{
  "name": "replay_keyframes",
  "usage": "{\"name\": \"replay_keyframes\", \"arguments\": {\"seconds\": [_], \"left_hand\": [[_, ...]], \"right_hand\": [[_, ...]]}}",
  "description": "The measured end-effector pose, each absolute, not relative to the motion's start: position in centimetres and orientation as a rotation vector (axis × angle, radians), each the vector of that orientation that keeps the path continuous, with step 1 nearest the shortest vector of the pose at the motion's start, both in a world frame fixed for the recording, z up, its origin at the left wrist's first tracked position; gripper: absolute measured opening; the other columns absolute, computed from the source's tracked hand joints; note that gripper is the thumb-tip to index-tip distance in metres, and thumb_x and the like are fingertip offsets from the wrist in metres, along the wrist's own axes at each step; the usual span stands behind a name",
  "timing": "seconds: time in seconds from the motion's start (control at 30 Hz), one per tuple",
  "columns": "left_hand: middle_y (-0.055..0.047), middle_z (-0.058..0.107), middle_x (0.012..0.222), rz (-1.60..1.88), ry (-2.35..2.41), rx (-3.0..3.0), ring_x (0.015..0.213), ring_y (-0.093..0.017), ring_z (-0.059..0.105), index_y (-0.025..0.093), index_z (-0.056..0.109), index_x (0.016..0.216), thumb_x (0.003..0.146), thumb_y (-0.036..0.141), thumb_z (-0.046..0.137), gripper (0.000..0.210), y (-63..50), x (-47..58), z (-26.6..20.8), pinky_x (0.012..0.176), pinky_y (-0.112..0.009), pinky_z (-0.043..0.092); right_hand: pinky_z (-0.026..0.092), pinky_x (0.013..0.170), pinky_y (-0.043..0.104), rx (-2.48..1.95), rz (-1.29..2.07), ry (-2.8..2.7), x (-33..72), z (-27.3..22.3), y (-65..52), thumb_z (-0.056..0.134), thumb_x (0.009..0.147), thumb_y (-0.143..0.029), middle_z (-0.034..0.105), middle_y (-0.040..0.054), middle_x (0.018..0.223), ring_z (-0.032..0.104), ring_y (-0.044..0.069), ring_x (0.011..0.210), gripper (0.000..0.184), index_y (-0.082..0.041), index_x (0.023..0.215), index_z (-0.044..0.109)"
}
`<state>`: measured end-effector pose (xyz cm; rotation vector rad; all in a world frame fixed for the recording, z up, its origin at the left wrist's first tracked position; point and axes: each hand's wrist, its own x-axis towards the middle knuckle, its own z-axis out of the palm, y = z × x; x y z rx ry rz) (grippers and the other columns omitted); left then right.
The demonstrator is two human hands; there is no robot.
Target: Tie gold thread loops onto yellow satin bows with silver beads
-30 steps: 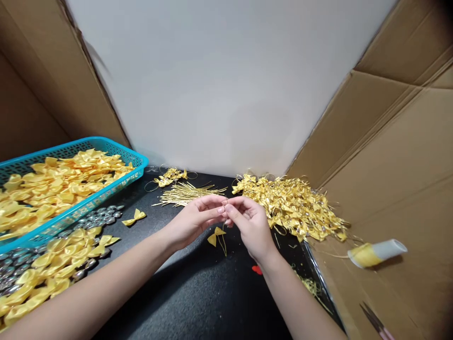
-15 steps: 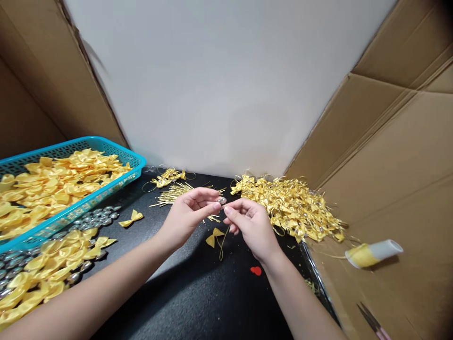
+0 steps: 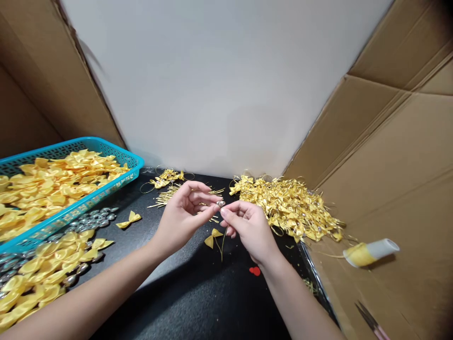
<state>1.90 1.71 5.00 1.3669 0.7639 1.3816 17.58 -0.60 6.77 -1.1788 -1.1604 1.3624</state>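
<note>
My left hand (image 3: 184, 216) pinches a small shiny silver gem (image 3: 221, 203) between thumb and fingertips, above the black table. Close against it, my right hand (image 3: 252, 231) has thumb and forefinger pressed together on a thin gold cord (image 3: 222, 248), whose loop hangs beneath the fingers. The fingertips partly cover the gem and the cord's upper end, so I cannot tell whether the two are joined. Just under the hands is a yellow ribbon bow (image 3: 213, 238). Gold twist ties (image 3: 163, 196) lie behind my left hand.
At left stands a blue basket (image 3: 140, 163) of yellow bows, with silver gems (image 3: 101, 217) and loose bows (image 3: 46, 271) before it. Finished-looking bows with cord loops (image 3: 293, 208) are heaped at right. A cord spool (image 3: 371, 253), scissors (image 3: 370, 318) and red pieces (image 3: 255, 271) lie nearby.
Both hands stay together at the gem. The left hand's fingers have shifted slightly and the gem is turned a little between the fingertips. The view has moved slightly.
</note>
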Motion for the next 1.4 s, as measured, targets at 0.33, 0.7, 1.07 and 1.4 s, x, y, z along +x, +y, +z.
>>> {"name": "replay_keyframes", "arguments": {"seconds": [0.33, 0.7, 1.07, 1.4], "left_hand": [[-0.001, 0.072, 0.082, 1.163, 0.761, 1.347, 0.076, -0.013, 0.067, 0.02, 0.072, 0.089, 0.075, 0.027, 0.078, 0.016, 2.8, 0.9, 5.8, 0.073, -0.025, 0.055], [-0.002, 0.058, 0.081, 1.015, 0.829, 1.593, 0.072, -0.014, 0.056, 0.022, 0.076, 0.067, 0.074, 0.03, 0.075, 0.011, 3.1, 0.3, 6.9, 0.065, -0.027, 0.047], [-0.001, 0.057, 0.078, 0.93, 0.892, 1.616, 0.072, -0.015, 0.055, 0.023, 0.075, 0.062, 0.072, 0.032, 0.074, 0.014, 3.1, 0.3, 7.0, 0.067, -0.028, 0.046], [0.0, 0.059, 0.075, 1.311, 0.993, 1.341, 0.067, -0.013, 0.048, 0.022, 0.071, 0.065, 0.068, 0.037, 0.079, 0.018, 4.0, -1.5, 8.3, 0.062, -0.026, 0.039]], "right_hand": [[0.047, 0.053, 0.023, -1.088, 1.349, -1.148, 17.2, 6.3, -0.4, 0.075, 0.069, -0.04, 0.064, -0.0023, 0.062, 0.056, 0.008, 0.051, 0.025, -0.018, 0.072, 0.063], [0.053, 0.065, 0.028, -0.928, 1.508, -1.205, 17.4, 5.7, 0.1, 0.078, 0.069, -0.045, 0.065, -0.0019, 0.076, 0.06, 0.011, 0.064, 0.032, -0.023, 0.086, 0.064], [0.054, 0.08, 0.033, -0.954, 1.614, -1.262, 17.5, 5.2, 0.4, 0.087, 0.059, -0.034, 0.067, -0.0035, 0.077, 0.064, 0.013, 0.075, 0.032, -0.022, 0.08, 0.067], [0.046, 0.072, 0.03, -1.253, 1.089, -1.923, 18.4, 3.9, 0.6, 0.072, 0.073, -0.013, 0.071, 0.0011, 0.081, 0.063, 0.016, 0.077, 0.01, -0.019, 0.08, 0.071]]}}
